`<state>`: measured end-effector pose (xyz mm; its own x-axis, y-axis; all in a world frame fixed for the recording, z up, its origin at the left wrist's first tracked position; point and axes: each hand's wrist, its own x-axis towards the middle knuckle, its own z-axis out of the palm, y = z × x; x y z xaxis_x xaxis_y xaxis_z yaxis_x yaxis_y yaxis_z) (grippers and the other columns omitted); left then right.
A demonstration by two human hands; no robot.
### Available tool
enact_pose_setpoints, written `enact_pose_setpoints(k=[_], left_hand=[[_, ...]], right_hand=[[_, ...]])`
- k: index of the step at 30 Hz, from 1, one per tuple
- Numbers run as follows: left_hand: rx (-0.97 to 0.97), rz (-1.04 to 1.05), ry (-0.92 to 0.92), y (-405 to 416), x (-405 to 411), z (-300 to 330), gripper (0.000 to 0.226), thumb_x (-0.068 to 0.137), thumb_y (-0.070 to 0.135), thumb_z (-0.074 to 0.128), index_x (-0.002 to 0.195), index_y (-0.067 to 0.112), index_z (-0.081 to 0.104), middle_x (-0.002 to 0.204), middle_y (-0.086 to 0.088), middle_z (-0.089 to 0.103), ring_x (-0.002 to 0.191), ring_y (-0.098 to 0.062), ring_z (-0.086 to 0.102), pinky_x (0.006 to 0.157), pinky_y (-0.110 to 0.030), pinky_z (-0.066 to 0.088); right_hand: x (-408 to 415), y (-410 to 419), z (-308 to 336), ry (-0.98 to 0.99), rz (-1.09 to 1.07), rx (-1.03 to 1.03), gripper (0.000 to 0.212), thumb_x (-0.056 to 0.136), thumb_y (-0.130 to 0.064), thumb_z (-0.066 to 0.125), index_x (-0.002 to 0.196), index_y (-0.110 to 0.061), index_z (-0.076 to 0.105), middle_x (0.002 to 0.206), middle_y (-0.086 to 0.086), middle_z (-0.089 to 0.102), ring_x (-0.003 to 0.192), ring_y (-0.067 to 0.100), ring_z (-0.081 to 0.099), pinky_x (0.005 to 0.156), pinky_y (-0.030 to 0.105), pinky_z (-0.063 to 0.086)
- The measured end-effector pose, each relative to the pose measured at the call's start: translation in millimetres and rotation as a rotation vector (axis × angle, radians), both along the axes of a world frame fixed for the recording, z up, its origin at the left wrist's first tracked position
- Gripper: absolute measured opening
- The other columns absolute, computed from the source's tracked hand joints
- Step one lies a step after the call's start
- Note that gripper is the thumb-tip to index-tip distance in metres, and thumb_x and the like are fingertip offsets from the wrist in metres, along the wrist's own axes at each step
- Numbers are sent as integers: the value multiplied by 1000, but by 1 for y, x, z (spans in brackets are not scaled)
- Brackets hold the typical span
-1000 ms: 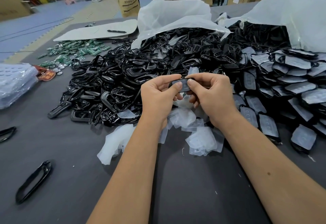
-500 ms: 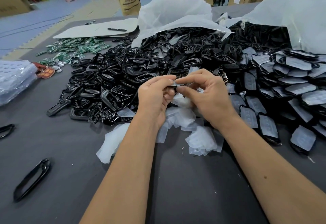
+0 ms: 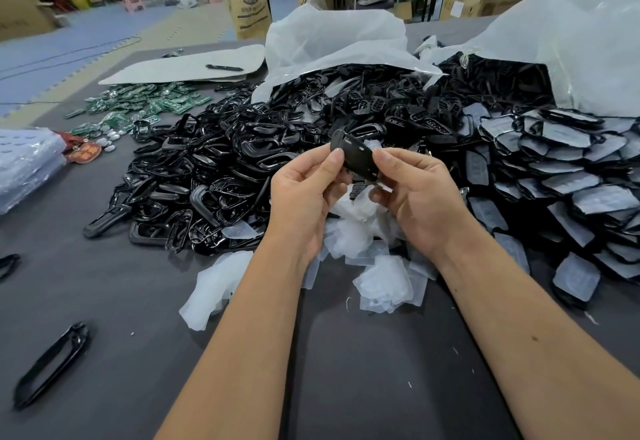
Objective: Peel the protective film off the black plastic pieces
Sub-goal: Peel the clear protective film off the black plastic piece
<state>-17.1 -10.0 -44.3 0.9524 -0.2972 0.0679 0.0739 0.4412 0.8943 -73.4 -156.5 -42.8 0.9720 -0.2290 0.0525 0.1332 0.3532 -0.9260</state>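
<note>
A black plastic piece (image 3: 356, 157) is held up between both hands above the table, its dark matte face turned toward me. My left hand (image 3: 304, 193) pinches its left edge with thumb and fingers. My right hand (image 3: 415, 193) pinches its right side between thumb and forefinger. Beneath the hands lies a heap of peeled clear film scraps (image 3: 367, 242). Film-covered black pieces (image 3: 571, 193) are stacked to the right. Whether film still clings to the held piece is not clear.
A big pile of black frame parts (image 3: 214, 176) spreads left of the hands. Open white plastic bags (image 3: 336, 41) sit behind. Green circuit boards (image 3: 138, 107) lie far left. Loose black frames (image 3: 52, 363) rest on the grey table (image 3: 346, 370) near the left edge.
The piece has been lifted and turned from a flat, edge-on hold to a tilted one showing its broad face. Both hands rose slightly with it.
</note>
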Motion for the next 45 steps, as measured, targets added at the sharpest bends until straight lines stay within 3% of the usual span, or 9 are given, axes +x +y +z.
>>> enact_pose_setpoints(k=[2,5,9,18,22,27,34,40,45], left_hand=[[-7,15,0,0,1,1,13,99,5,65,106,2,76,78,-4,69,64,-8,58,59,-16,51],[-9,19,-7,0,0,1,13,99,6,66,99,6,79,80,-7,65,63,-9,53,57,-16,48],[-23,32,5,0,1,1,14,99,5,65,94,6,77,80,-8,60,61,-8,49,53,-15,44],[19,19,32,0,5,-4,15,101,10,65,93,8,78,86,-7,76,71,-10,67,68,-21,57],[10,-5,-5,2,5,-4,14,101,9,64,96,7,78,94,-10,77,82,-15,70,75,-25,60],[14,35,-4,2,5,-3,17,102,6,62,92,8,76,86,-5,77,75,-10,68,68,-20,56],[38,73,-8,-2,7,-7,16,101,10,65,111,3,75,94,-7,78,78,-11,68,69,-19,55],[48,79,-31,-1,8,-8,11,100,8,66,105,3,75,86,-5,78,74,-11,69,67,-21,56],[42,104,-1,-2,9,-8,12,101,3,63,102,3,75,87,-12,72,69,-14,56,60,-17,52]], right_hand=[[0,0,1,-19,38,24,28,85,-24,73,103,-4,78,96,17,66,71,22,58,42,29,47],[1,-1,0,-54,55,37,24,85,-18,71,104,-7,80,101,12,75,86,19,67,74,28,56],[4,0,-3,-77,83,38,30,82,-14,71,110,-17,80,109,11,77,94,18,71,86,30,57],[5,-1,-4,-95,18,24,29,81,-2,72,109,-8,75,76,3,72,75,19,71,77,27,59],[4,-2,-4,-92,32,57,32,79,-2,73,111,-3,73,76,4,71,74,19,70,77,28,60],[7,2,-5,-53,-13,51,35,85,4,71,118,-5,70,85,4,76,84,17,74,79,26,59],[7,1,-3,-29,10,74,60,82,11,70,139,-7,61,94,4,78,95,19,74,85,26,59],[8,0,-4,-22,21,65,68,88,18,63,149,-7,49,93,7,78,84,14,75,73,21,57],[9,5,-4,-4,4,54,62,89,15,65,147,-3,52,99,5,78,91,14,75,78,20,57]])
